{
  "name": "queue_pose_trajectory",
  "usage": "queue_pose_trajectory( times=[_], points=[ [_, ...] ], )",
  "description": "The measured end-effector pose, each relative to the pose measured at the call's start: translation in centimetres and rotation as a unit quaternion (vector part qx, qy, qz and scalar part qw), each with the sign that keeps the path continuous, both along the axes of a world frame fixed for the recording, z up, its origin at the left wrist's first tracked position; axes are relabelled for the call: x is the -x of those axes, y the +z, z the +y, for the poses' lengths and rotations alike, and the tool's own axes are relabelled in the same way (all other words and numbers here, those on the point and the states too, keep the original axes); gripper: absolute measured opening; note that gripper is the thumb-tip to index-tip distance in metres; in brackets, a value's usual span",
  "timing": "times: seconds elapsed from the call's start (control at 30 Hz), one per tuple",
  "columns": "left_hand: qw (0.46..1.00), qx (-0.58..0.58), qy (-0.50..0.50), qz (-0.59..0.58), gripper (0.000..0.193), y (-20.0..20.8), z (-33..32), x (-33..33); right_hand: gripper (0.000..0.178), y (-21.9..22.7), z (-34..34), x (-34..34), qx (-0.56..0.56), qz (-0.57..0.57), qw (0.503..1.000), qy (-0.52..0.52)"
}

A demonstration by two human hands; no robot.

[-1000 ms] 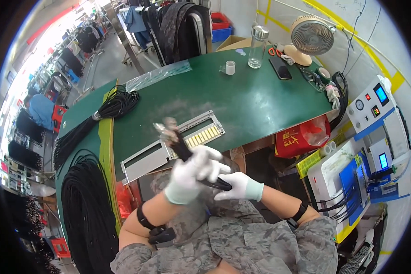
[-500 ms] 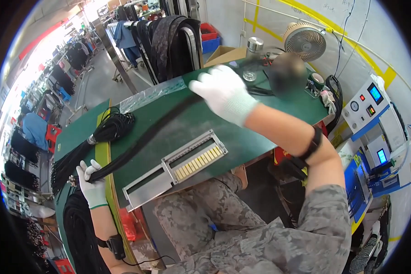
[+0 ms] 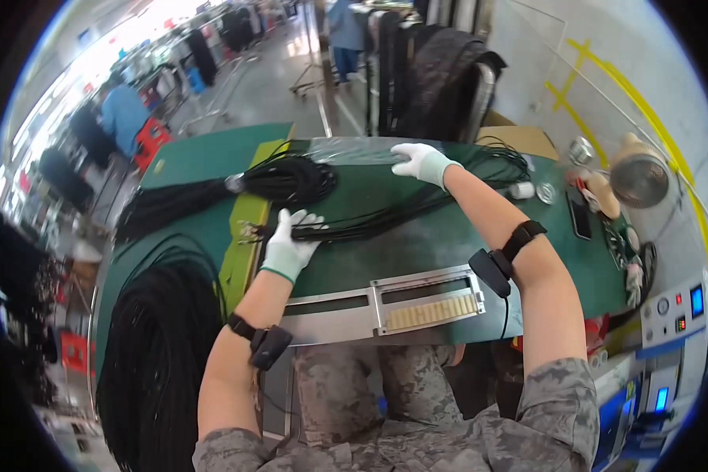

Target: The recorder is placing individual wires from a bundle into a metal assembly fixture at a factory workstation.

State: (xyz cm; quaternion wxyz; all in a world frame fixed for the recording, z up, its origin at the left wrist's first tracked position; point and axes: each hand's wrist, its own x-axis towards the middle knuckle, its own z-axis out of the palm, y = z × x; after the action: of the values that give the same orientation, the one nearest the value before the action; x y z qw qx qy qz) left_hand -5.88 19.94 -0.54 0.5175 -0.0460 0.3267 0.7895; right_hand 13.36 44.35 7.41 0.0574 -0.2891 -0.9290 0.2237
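Observation:
My left hand (image 3: 289,245), in a white glove, is closed around a bundle of thin black cables (image 3: 362,226) near its end. Small metallic tips stick out on the left of that hand. The bundle runs right across the green table and fans into loose loops at the far right. My right hand (image 3: 422,164), also gloved, is over the table's far edge beside clear plastic film (image 3: 342,149). Its fingers are apart and I see nothing in them. A silver metal frame (image 3: 330,324) with a row of pale yellow blocks (image 3: 433,312) lies at the near edge.
On the left lie a tied black cable bundle (image 3: 291,179) and a large black cable coil (image 3: 161,330). A yellow-green strip (image 3: 248,216) crosses the table (image 3: 338,271). A phone (image 3: 580,214) and a fan (image 3: 639,179) are at the right, with a control box (image 3: 672,311) nearer.
My right hand has let go of the stretched cables and moved away toward the far edge. The cables now lie on the table. The view has turned left.

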Motion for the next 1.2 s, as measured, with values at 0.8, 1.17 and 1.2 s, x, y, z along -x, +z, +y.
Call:
queue_pose_trajectory(
  times=[0.8, 1.17, 1.2],
  points=[
    [0.999, 0.026, -0.023, 0.034, 0.042, -1.7, -1.0, 3.5, 0.041, -3.6, -7.1, 10.4, -0.079, 0.338, 0.938, -0.018],
    [0.997, 0.055, -0.032, 0.050, 0.044, -2.0, 1.9, 4.5, 0.036, -6.5, 2.8, -24.3, -0.209, 0.023, 0.898, -0.386],
    [0.996, 0.061, -0.032, 0.050, 0.044, -2.1, 1.9, 4.6, 0.037, -6.1, 2.0, -24.9, -0.191, 0.006, 0.909, -0.370]
  ],
)
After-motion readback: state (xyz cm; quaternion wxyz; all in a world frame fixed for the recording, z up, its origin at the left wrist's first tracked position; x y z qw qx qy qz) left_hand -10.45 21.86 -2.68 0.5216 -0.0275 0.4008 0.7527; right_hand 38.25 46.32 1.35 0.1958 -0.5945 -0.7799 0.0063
